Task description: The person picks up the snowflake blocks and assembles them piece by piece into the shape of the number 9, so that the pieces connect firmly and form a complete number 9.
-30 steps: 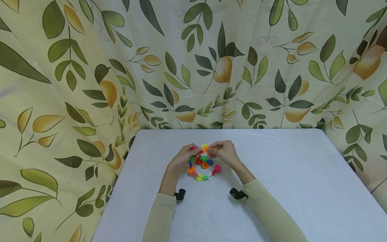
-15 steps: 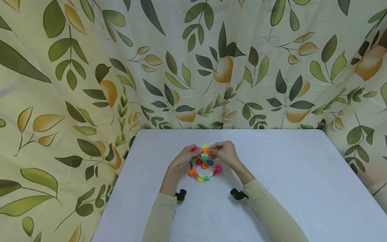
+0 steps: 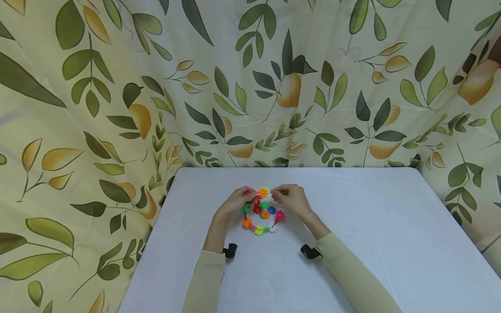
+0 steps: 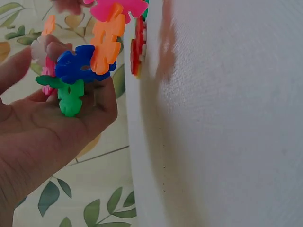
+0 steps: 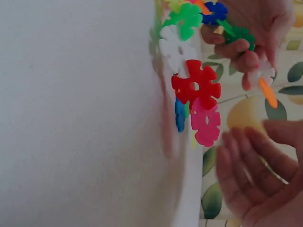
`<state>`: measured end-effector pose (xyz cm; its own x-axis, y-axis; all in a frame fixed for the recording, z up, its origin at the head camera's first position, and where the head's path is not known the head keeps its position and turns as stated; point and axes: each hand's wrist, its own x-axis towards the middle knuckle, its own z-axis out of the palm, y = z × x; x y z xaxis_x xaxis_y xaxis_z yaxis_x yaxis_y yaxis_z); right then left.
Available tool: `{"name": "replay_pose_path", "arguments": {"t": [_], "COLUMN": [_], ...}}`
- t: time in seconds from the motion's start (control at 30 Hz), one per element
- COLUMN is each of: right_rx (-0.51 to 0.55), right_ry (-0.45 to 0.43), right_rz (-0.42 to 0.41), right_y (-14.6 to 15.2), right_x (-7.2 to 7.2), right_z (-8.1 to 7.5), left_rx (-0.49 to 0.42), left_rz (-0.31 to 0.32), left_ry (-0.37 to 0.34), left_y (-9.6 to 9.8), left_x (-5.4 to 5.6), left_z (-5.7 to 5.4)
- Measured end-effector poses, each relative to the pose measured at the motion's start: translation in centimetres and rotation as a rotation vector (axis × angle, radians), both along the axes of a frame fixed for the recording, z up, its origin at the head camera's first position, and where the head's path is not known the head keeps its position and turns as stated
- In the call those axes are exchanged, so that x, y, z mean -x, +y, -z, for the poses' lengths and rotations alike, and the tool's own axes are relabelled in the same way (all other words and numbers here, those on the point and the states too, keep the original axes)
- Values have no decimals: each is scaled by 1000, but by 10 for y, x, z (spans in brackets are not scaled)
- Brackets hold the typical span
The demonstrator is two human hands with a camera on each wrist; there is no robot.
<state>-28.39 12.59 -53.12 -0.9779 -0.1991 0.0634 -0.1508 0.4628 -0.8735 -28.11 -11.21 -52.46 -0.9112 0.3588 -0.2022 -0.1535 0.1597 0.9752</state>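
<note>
My left hand (image 3: 232,203) holds a curved chain of interlocking plastic flower discs, pinched near its far end. In the left wrist view, green (image 4: 71,100), blue (image 4: 75,65) and orange discs (image 4: 107,40) of the chain pass over its fingers. An orange disc (image 5: 268,93) joined to a whitish one sticks out past the fingertips in the right wrist view. The chain's other end shows red (image 5: 195,86) and pink discs (image 5: 206,122). My right hand (image 3: 293,200) stands just right of the chain, fingers loosely bent, nothing between them.
Inside the chain's curve lie more joined discs, among them a blue disc (image 3: 272,210) and an orange one. A white-covered table (image 3: 352,226) extends around the hands. Behind it hangs a leaf-patterned curtain (image 3: 250,108). Black wrist cameras (image 3: 310,252) sit at both wrists.
My right hand has let go of the orange disc at the chain's far end and drawn slightly right. The left hand has shifted a little left with the chain.
</note>
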Motion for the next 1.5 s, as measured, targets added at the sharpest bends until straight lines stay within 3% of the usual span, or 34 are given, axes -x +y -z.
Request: {"name": "replay_pose_path", "arguments": {"t": [0.17,0.3,0.57,0.83,1.1,1.5], "right_rx": [-245,-312,-393,-352,-350,-302], "right_ry": [3,-28,-46,-8,17,24], "right_rz": [-63,-119,-129,-125,-137,-121], "right_y": [-7,-13,-21,-21,-24,-22], "right_x": [-1,-1,-1,-1,-5,-1], "right_z": [5,9,16,16,15,17], "left_rx": [77,98,66,19,-39,-32], "left_rz": [2,3,-26,-27,3,-3], "left_ry": [16,28,24,-41,-31,-41], "left_y": [-1,-1,-1,0,-1,-1], "left_x": [1,1,0,1,2,2], "left_z": [1,2,2,2,4,4]}}
